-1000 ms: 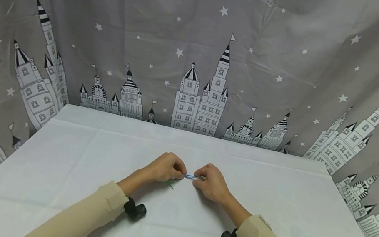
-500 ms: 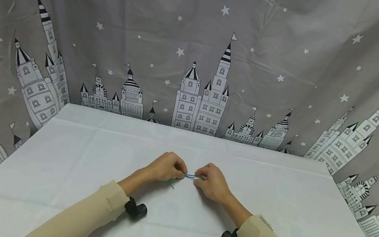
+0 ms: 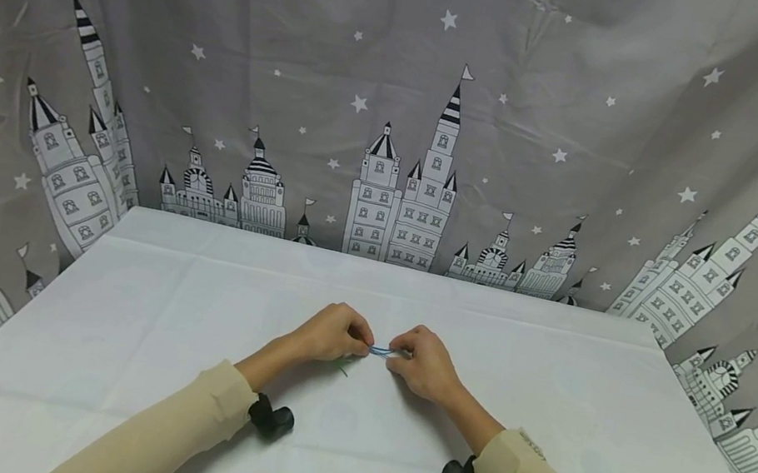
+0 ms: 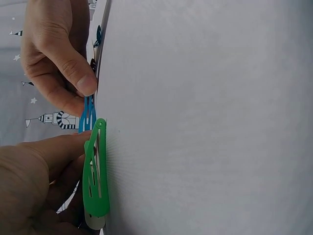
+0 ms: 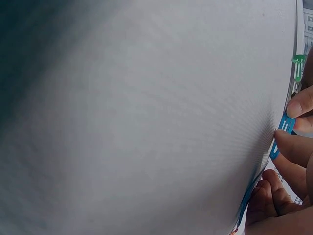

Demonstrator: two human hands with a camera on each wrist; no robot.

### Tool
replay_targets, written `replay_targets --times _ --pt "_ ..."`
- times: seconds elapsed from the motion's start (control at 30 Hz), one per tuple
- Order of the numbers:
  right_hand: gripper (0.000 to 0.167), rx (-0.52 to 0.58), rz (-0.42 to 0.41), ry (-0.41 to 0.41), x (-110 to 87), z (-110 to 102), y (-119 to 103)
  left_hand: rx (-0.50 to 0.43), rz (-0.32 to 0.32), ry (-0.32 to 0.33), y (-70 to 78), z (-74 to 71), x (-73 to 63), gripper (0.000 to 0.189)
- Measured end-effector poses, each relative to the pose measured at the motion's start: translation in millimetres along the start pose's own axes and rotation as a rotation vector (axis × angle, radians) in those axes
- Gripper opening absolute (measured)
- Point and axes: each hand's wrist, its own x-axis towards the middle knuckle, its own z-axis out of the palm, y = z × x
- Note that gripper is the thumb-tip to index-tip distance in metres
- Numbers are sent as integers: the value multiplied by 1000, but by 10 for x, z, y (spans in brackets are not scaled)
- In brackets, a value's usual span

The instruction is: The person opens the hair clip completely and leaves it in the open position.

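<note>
Between my two hands is a blue snap hair clip (image 3: 380, 351), long and slotted in the left wrist view. My left hand (image 3: 331, 335) pinches one end with thumb and finger. The other end is pinched by my right hand (image 3: 425, 368). A green snap hair clip (image 4: 100, 181) sits by the left hand's fingers, partly over a pale clip-like end (image 4: 95, 222); whether the hand holds them I cannot tell. Beneath the right hand's curled fingers shows another blue piece (image 5: 246, 201), mostly hidden.
A white cloth (image 3: 198, 441) covers the table. Behind its far edge hangs a grey curtain (image 3: 357, 13) printed with castles and stars. Black wrist cameras are strapped under both sleeves, one at the left cuff (image 3: 271, 419).
</note>
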Motion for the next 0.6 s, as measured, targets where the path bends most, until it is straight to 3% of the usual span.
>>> replay_targets --times 0.6 --pt "17 18 -10 0 -8 -9 10 3 13 -2 -20 -4 2 5"
